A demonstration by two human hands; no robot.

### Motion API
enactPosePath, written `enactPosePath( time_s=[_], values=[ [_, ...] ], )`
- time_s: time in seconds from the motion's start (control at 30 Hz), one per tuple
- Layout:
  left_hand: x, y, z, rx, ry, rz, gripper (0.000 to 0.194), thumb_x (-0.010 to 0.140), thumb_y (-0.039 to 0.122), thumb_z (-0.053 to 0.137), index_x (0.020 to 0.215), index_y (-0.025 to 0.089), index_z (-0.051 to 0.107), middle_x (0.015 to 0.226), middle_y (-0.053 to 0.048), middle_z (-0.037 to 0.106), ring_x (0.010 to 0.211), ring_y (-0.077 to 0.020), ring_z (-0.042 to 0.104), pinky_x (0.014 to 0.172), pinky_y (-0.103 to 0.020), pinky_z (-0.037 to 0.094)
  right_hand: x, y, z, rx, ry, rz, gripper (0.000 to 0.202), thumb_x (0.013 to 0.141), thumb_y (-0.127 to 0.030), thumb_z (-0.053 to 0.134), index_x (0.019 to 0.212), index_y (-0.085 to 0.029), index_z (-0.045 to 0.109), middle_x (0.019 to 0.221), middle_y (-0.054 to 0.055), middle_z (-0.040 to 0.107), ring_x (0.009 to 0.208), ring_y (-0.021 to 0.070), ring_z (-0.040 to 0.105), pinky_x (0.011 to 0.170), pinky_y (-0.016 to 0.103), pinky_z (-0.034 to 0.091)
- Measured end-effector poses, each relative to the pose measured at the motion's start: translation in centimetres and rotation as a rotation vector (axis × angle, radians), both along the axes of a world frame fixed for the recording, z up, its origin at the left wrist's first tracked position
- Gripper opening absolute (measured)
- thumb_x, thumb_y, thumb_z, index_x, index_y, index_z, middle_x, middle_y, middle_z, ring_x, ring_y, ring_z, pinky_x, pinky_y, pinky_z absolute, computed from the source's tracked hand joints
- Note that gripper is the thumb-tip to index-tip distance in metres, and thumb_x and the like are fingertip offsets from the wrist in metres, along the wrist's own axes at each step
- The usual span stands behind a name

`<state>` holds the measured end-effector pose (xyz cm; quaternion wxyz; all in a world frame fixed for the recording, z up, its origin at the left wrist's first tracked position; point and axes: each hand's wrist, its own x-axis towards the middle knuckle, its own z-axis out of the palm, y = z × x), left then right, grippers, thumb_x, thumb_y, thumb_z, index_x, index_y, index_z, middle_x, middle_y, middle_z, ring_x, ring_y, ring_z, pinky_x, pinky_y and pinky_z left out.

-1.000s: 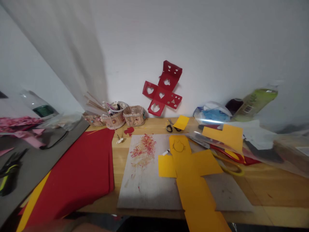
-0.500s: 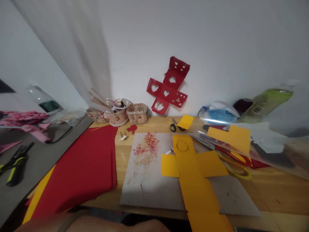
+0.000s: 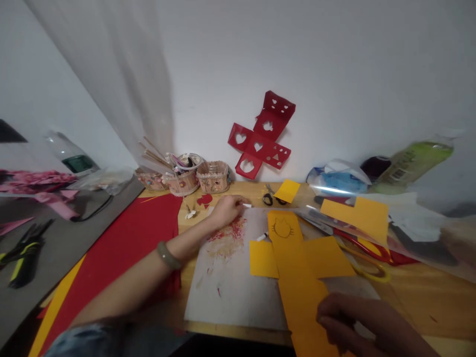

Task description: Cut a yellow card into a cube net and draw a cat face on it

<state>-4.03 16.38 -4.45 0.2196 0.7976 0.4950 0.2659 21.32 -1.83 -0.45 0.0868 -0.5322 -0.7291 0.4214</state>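
Note:
My left hand (image 3: pixel 227 209) stretches over the far edge of the grey-white work board (image 3: pixel 201 307), its fingers closed on a small white stick-like piece (image 3: pixel 247 205). A yellow cross-shaped card cutout (image 3: pixel 297 267) lies across the board, with a cat's head outlined on its top panel. My right hand (image 3: pixel 368 317) is at the cutout's lower right side, fingers curled in; what they hold, if anything, is hidden. Beside the cat panel lies a white marker with a black end (image 3: pixel 262 236).
Red card sheets (image 3: pixel 137 238) lie left of the board. Decorated baskets (image 3: pixel 213 177) stand along the wall, where a red cutout (image 3: pixel 260 139) leans. Small scissors (image 3: pixel 267 199), red-handled scissors (image 3: pixel 368 246) and a tilted green bottle (image 3: pixel 412 166) are right; pliers (image 3: pixel 24 263) far left.
My left hand has reached forward to the far edge of the board, with the white piece at its fingertips. My right hand has come into view over the yellow cutout's lower part.

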Motion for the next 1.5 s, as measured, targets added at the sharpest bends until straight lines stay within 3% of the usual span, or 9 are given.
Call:
enactPosePath(
  time_s=[0.17, 0.3, 0.6, 0.97, 1.13, 1.23, 1.33, 1.43, 1.5],
  values=[
    [2.0, 4.1, -1.6, -0.014, 0.039, 0.009, 0.022, 0.086, 0.032, 0.055, 0.095, 0.013, 0.061, 0.090, -0.004, 0.064, 0.081, -0.0155, 0.061, 0.076, -0.036, 0.050, 0.2, 0.9, -0.2, 0.074, -0.062, -0.033, 0.030, 0.086, -0.041, 0.041, 0.074, -0.022, 0.061, 0.071, 0.002, 0.064, 0.062, 0.0135, 0.060, 0.056, 0.022, 0.047],
    [3.1, 5.6, -1.8, 0.005, 0.065, -0.006, 0.023, 0.087, 0.033, 0.053, 0.097, 0.013, 0.060, 0.096, -0.005, 0.063, 0.087, -0.0166, 0.060, 0.080, -0.038, 0.050, 0.2, 1.8, -0.3, 0.068, -0.059, -0.038, 0.027, 0.084, -0.036, 0.041, 0.073, -0.021, 0.061, 0.068, 0.003, 0.066, 0.059, 0.0134, 0.061, 0.053, 0.021, 0.045],
    [5.8, 5.3, -1.4, 0.079, 0.115, -0.068, 0.021, 0.087, 0.031, 0.053, 0.097, 0.014, 0.061, 0.100, -0.006, 0.062, 0.092, -0.0177, 0.059, 0.083, -0.040, 0.048, -0.3, 2.8, 0.2, 0.033, -0.030, -0.079, 0.025, 0.084, -0.033, 0.040, 0.072, -0.020, 0.057, 0.066, 0.003, 0.067, 0.059, 0.0138, 0.061, 0.053, 0.020, 0.043],
    [5.2, 4.8, -0.8, 0.161, 0.100, -0.130, 0.022, 0.086, 0.024, 0.051, 0.100, 0.018, 0.066, 0.104, -0.008, 0.066, 0.097, -0.0191, 0.060, 0.087, -0.035, 0.045, 1.1, 2.3, 0.1, 0.072, -0.014, -0.145, 0.024, 0.085, -0.031, 0.042, 0.074, -0.018, 0.059, 0.067, 0.003, 0.066, 0.061, 0.0130, 0.060, 0.054, 0.021, 0.041],
    [3.8, 2.6, 0.3, 0.168, 0.077, -0.191, 0.024, 0.085, 0.018, 0.048, 0.099, 0.018, 0.067, 0.104, -0.006, 0.068, 0.096, -0.0182, 0.060, 0.087, -0.030, 0.045, 2.9, 1.7, -0.1, 0.189, -0.036, -0.184, 0.028, 0.087, -0.034, 0.042, 0.073, -0.019, 0.061, 0.065, 0.001, 0.064, 0.061, 0.0137, 0.059, 0.056, 0.023, 0.043],
    [2.2, 0.1, 0.9, 0.154, 0.084, -0.255, 0.023, 0.085, 0.016, 0.047, 0.097, 0.018, 0.067, 0.103, -0.005, 0.068, 0.095, -0.0176, 0.061, 0.086, -0.029, 0.046, 4.4, 1.3, -0.8, 0.265, -0.101, -0.218, 0.027, 0.087, -0.038, 0.044, 0.079, -0.022, 0.064, 0.070, 0.002, 0.067, 0.060, 0.0144, 0.060, 0.054, 0.024, 0.046],
    [1.0, -2.9, 1.3, 0.134, 0.116, -0.350, 0.021, 0.085, 0.015, 0.048, 0.094, 0.018, 0.067, 0.098, -0.004, 0.069, 0.093, -0.0172, 0.061, 0.085, -0.030, 0.046, 5.2, 1.3, -2.1, 0.455, -0.199, -0.228, 0.025, 0.087, -0.037, 0.044, 0.088, -0.023, 0.065, 0.082, 0.004, 0.070, 0.067, 0.0173, 0.065, 0.058, 0.028, 0.051],
    [0.6, -6.1, 1.3, 0.107, 0.151, -0.442, 0.020, 0.088, 0.018, 0.047, 0.094, 0.018, 0.066, 0.099, -0.004, 0.067, 0.094, -0.0169, 0.060, 0.086, -0.030, 0.045, 4.5, 1.8, -3.4, 0.727, -0.275, -0.094, 0.025, 0.088, -0.031, 0.043, 0.097, -0.024, 0.065, 0.097, 0.006, 0.070, 0.088, 0.0212, 0.066, 0.072, 0.034, 0.054],
    [0.8, -8.0, 1.2, 0.073, 0.189, -0.419, 0.022, 0.086, 0.026, 0.054, 0.104, 0.017, 0.061, 0.106, -0.007, 0.064, 0.099, -0.0202, 0.057, 0.087, -0.034, 0.045, 3.3, 2.2, -4.0, 0.864, -0.347, 0.033, 0.026, 0.088, -0.028, 0.044, 0.105, -0.024, 0.063, 0.107, 0.007, 0.068, 0.098, 0.0229, 0.063, 0.082, 0.040, 0.052]
  ],
)
